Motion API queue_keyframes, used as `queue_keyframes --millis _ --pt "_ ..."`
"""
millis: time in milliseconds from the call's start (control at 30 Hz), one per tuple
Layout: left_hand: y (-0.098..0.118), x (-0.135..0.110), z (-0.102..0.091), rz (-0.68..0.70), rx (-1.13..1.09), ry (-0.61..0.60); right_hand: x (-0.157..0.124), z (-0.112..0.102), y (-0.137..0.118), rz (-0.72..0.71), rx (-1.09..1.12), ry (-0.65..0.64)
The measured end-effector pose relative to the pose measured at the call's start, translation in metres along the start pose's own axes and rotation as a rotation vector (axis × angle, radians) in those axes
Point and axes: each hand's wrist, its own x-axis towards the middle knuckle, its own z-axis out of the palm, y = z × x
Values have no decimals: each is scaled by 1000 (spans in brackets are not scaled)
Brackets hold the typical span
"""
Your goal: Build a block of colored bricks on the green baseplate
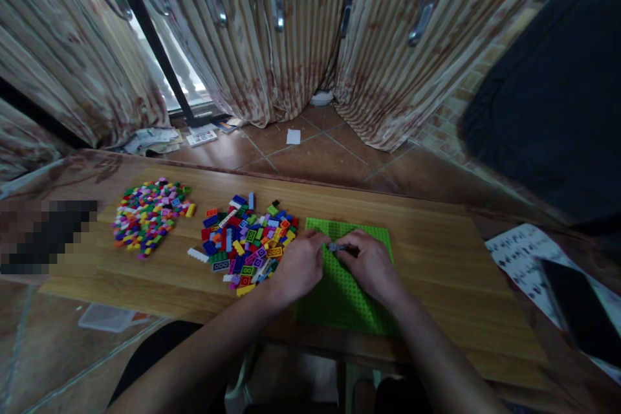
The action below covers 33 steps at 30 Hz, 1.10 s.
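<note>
Over the far half of a green studded baseplate point(349, 307), my two hands are close together. Between them is a small grey piece point(334, 247) with a dark part towards the right, too small to tell its exact kind. My right hand point(369, 262) pinches this piece with thumb and fingers. My left hand point(301, 262) is closed, its fingertips meeting the grey end from the left; what they hold is hidden. A heap of mixed toy bricks point(250, 236) lies beside the baseplate, partly behind my left hand and forearm.
A second heap of smaller bricks point(150, 213) lies farther left on the wooden table point(436, 284). At the right are a printed sheet point(517, 249) and a dark flat device point(582, 310). A clear plastic container point(104, 317) is on the floor; curtains point(272, 45) hang behind.
</note>
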Motion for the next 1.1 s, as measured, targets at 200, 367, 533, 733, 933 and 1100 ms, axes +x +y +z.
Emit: queue_keyframes --millis 200,367,533,733,933,1100 --pt "-1 -1 0 61 39 -53 1 0 0 29 -10 -1" --pt "3 -2 -5 101 168 -129 1 1 1 41 -3 -3" --pt "6 -2 -5 133 210 -146 2 -1 2 30 23 -8" --pt "7 -1 -5 111 210 -165 3 -1 1 23 -6 -16" --pt "12 -1 -4 113 288 -173 6 -2 2 42 -23 -27" --pt "18 -3 -2 104 389 -204 8 -1 5 38 -45 -32"
